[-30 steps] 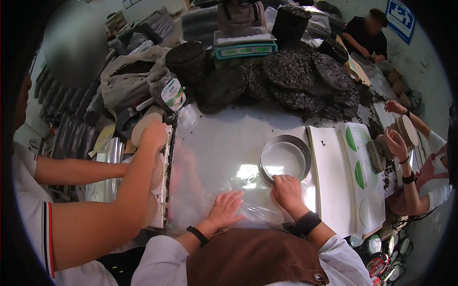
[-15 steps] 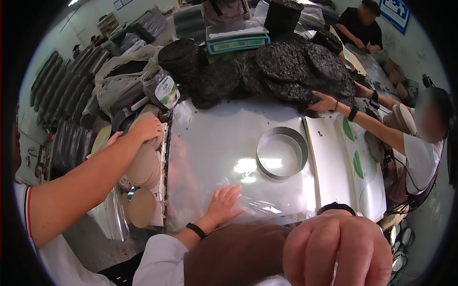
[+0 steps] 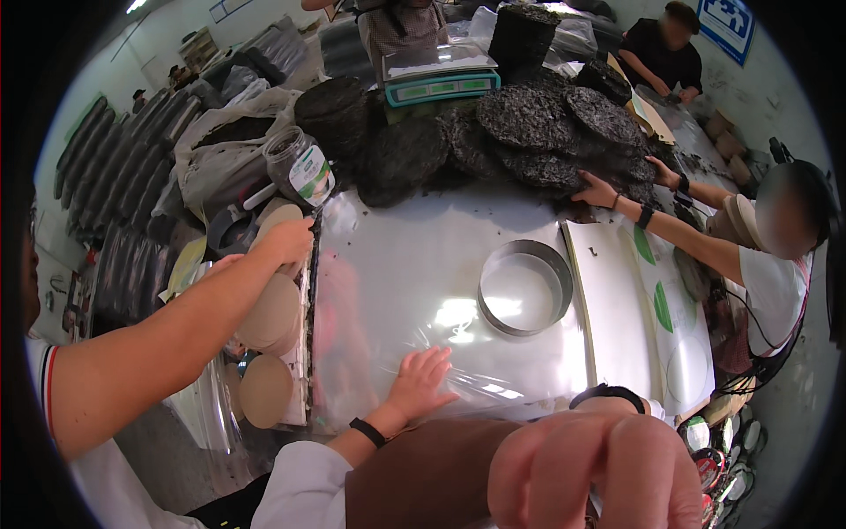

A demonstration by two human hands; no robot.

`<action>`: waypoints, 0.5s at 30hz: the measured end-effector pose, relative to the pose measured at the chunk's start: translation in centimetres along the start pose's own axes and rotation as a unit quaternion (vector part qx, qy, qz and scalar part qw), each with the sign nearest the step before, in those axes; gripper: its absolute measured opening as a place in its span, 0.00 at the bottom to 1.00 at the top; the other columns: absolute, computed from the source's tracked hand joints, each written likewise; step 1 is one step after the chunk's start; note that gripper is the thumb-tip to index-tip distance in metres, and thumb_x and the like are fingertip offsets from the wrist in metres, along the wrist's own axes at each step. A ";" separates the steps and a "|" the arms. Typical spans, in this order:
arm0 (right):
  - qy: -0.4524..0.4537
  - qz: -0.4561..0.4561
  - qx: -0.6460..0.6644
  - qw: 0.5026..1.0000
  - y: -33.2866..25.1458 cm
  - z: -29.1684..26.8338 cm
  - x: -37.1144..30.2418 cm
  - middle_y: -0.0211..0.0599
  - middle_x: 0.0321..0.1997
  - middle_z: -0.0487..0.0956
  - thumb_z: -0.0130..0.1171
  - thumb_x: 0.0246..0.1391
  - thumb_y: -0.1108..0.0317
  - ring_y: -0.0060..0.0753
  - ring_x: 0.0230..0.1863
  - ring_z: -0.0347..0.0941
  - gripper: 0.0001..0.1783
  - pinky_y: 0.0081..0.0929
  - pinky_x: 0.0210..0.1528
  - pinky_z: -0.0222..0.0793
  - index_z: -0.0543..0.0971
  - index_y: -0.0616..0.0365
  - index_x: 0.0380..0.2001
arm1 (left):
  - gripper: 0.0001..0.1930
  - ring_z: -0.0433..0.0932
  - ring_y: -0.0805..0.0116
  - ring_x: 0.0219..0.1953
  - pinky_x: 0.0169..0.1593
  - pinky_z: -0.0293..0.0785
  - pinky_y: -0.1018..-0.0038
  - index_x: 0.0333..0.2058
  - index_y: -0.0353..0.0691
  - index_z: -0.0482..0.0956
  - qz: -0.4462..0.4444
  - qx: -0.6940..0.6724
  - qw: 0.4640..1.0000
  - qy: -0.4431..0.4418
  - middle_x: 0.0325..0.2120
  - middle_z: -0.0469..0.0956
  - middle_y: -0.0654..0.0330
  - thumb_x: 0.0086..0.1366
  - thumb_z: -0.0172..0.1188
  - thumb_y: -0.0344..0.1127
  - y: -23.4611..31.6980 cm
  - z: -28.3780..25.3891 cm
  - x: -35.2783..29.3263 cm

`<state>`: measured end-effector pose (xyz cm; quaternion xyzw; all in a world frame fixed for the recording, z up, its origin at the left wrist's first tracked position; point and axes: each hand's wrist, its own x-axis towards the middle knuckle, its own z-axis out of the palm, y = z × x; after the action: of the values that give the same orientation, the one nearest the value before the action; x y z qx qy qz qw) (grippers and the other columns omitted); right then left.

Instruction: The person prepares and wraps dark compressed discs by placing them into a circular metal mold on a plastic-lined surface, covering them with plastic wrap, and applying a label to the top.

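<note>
My left hand lies with its fingers spread on transparent plastic film at the near edge of the pale work table. Beyond it, to the right, a thin round metal ring rests on the table, touched by neither hand. Large and close at the lower right, my right hand has its fingers curled over. Whatever it holds, if anything, is hidden behind the fingers. Both wrists carry black bands.
Dark pressed round cakes are heaped along the far side, where a co-worker's hands touch them. A scale and an open jar stand there. At left, another co-worker's hand reaches over round tan discs. White sheets lie at right.
My right hand has shifted left, still curled. My left hand stays spread on the film. The left co-worker's hand has moved right over the discs. A person behind the scale has moved left.
</note>
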<state>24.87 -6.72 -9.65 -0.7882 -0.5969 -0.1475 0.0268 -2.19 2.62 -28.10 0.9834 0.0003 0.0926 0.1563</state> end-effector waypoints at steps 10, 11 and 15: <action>0.107 0.035 0.233 0.966 2.0 -3.1 -2.7 0.44 0.62 0.68 0.52 0.55 0.68 0.47 0.59 0.65 0.23 0.47 0.59 0.60 0.73 0.57 0.56 | 0.25 0.71 0.53 0.55 0.56 0.68 0.60 0.49 0.39 0.73 -0.142 -0.196 0.969 -0.053 0.53 0.72 0.54 0.59 0.64 0.47 -3.2 -4.7 7.2; 0.109 -0.011 0.489 0.866 0.7 -6.0 -3.8 0.44 0.59 0.70 0.53 0.55 0.70 0.45 0.57 0.67 0.21 0.43 0.57 0.63 0.75 0.59 0.53 | 0.25 0.72 0.52 0.54 0.54 0.70 0.62 0.50 0.36 0.72 -0.177 -0.207 0.962 0.030 0.51 0.73 0.52 0.59 0.64 0.46 -5.3 -5.9 9.1; 0.068 -0.093 0.751 0.651 -0.4 -7.8 -3.3 0.44 0.56 0.73 0.57 0.53 0.74 0.39 0.53 0.71 0.19 0.32 0.54 0.68 0.77 0.62 0.50 | 0.33 0.69 0.60 0.52 0.52 0.69 0.67 0.52 0.32 0.66 -0.385 -0.405 0.777 0.291 0.48 0.68 0.54 0.60 0.66 0.53 -22.8 -8.5 18.6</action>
<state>22.10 -11.40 -3.17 -0.4270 -0.5707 0.2961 0.6358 15.21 27.43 -23.80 0.6736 0.3866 0.2982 0.5549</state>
